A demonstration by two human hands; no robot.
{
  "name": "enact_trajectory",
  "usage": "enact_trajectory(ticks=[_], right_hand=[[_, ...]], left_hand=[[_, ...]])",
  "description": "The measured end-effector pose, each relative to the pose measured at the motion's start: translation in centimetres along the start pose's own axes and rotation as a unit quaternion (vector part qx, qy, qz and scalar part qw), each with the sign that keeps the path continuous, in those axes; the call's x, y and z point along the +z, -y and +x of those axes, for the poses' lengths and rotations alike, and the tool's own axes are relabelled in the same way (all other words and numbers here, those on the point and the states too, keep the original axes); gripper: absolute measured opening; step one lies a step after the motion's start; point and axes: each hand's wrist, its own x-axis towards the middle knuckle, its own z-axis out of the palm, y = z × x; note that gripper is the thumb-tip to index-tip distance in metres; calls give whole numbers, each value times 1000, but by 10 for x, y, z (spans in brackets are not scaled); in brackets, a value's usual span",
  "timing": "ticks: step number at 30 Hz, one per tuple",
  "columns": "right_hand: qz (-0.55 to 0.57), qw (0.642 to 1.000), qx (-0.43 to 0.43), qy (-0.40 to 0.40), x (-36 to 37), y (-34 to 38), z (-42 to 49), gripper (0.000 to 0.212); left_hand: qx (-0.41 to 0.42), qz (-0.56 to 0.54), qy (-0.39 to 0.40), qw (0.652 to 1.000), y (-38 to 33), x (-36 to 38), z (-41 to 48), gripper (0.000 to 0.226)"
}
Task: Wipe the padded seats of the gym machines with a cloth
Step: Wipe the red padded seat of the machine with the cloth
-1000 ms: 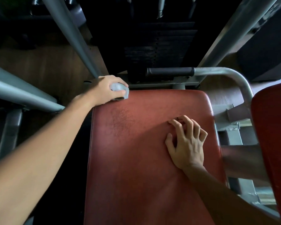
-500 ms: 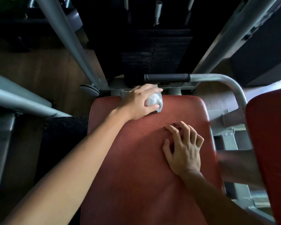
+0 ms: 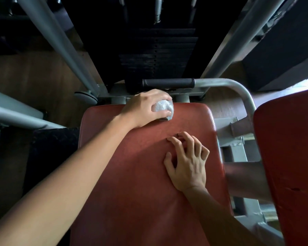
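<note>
Balled cloth (image 3: 163, 108), grained red seat (image 3: 140, 166)

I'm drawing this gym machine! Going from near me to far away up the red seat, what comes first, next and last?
All along the red seat: right hand resting on it → left hand gripping the white cloth at the seat's far edge → black handle grip → weight stack.

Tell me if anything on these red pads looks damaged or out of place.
The red pad at the right has a small dark nick, seemingly a tear in its cover. The seat under the left hand and cloth looks whole, nothing spilled or askew.
</note>
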Motion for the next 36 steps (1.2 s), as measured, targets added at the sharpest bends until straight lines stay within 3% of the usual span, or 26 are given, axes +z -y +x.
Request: enact_trajectory(ticks=[9,19,22,24,25,27,30,33,36], right_hand=[[24,1000,1,2,-1,-2,0,42],[161,987,12,-24,-11,-4,-1,40],[324,939,75,-86,-19,-7,-1,35],[419,886,146,-137,-27,-5,3,32],[427,876,172,-147,-30,-4,6,32],[375,903,174,-119,-38,3,10,36],[248,962,115,0,-40,23,13,44],[151,981,103,62,-29,43,22,63],[84,996,19,38,-17,37,41,65]], left_hand=[[-55,109,-163,979,3,7,-50,48],[-189,38,-247,950,-51,41,-94,65],[-208,-33,-238,948,-88,56,-110,65],[-205,-121,-219,946,-99,60,-120,53],[-200,-148,-217,944,-97,57,-125,46],[-190,-116,-262,939,-82,47,-140,37],[-214,32,-349,912,-43,36,-164,33],[-224,123,-295,921,-26,43,-176,43],[-232,156,-281,918,-22,49,-172,44]])
